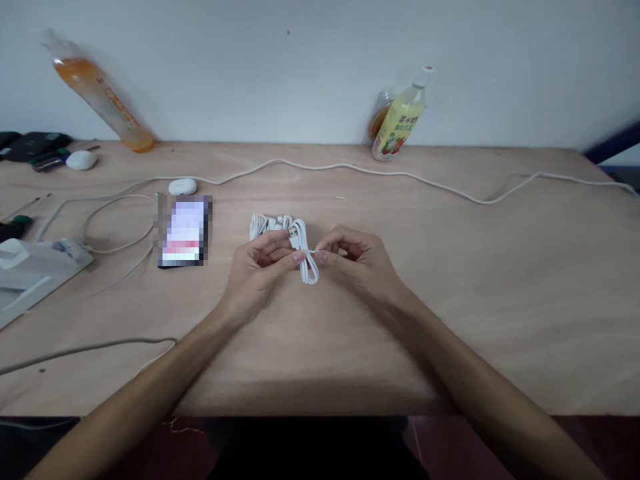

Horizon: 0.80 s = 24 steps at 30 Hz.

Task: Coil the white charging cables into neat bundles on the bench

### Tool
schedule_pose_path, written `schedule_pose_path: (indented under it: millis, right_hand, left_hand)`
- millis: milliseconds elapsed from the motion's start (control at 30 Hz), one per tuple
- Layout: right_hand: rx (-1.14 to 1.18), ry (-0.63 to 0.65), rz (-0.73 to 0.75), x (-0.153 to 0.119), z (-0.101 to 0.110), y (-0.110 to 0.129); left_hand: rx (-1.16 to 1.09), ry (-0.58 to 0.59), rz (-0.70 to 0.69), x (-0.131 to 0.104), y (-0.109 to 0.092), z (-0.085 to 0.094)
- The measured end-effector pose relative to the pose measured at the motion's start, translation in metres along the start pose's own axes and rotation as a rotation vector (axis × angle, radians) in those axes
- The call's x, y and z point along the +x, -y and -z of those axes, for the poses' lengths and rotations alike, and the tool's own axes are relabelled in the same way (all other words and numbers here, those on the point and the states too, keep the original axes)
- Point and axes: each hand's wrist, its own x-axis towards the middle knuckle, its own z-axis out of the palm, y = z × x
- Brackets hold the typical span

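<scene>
One folded white cable (303,241) is above the middle of the table (325,360), pinched in the left hand (253,270); the right hand (367,263) pinches what seems its thin tie (314,251). If left fingers loosen, loops could spread toward other cables (259,225) just beyond.

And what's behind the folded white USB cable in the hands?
Coiled white cable bundles, with a metal USB plug showing. The bare left hand and the folded white USB cable cover their near side; how many bundles lie there can't be told.
</scene>
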Motion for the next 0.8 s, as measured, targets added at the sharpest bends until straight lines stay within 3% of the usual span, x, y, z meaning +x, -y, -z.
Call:
schedule_pose_path:
  millis: [200,367,800]
  right_hand:
    - [0.123,0.127,-0.117,-0.0001,0.0066,0.0026]
    - [0.098,0.135,-0.150,-0.0005,0.0092,0.0054]
    - [-0.112,0.026,0.066,0.0003,0.0102,0.0091]
  left_hand:
    - [-0.070,0.029,0.058,0.0012,0.0026,0.0013]
    - [-0.134,0.048,0.103,0.0018,0.0040,0.0013]
    - [-0.130,0.124,0.205,0.0023,-0.0010,0.0013]
